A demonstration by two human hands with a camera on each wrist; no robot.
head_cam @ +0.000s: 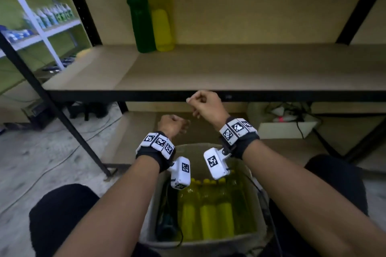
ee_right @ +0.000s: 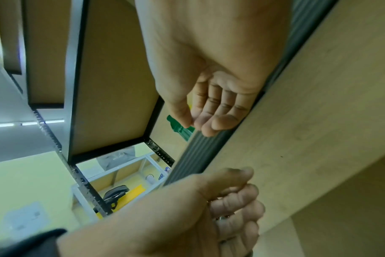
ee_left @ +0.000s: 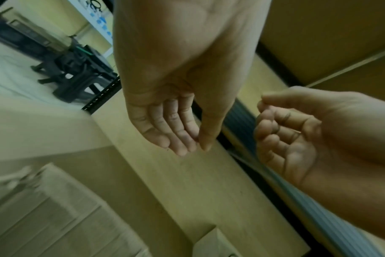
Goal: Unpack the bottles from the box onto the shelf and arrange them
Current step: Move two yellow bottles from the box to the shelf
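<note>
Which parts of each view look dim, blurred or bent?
Head view: dim; green bottle and yellow bottle soft, shelf posts splay outward. Left wrist view: box smeared. Right wrist view: brighter, shelf edges lean steeply.

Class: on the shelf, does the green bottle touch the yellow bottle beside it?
Touching. The head view shows the green bottle and the yellow bottle pressed side by side, with no gap showing between them.

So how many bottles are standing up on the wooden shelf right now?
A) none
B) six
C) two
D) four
C: only a dark green plastic bottle and a yellow plastic bottle stand side by side at the back of the wooden shelf; the other yellow bottles are down in the grey box, and the left hand and the right hand hold nothing.
</note>
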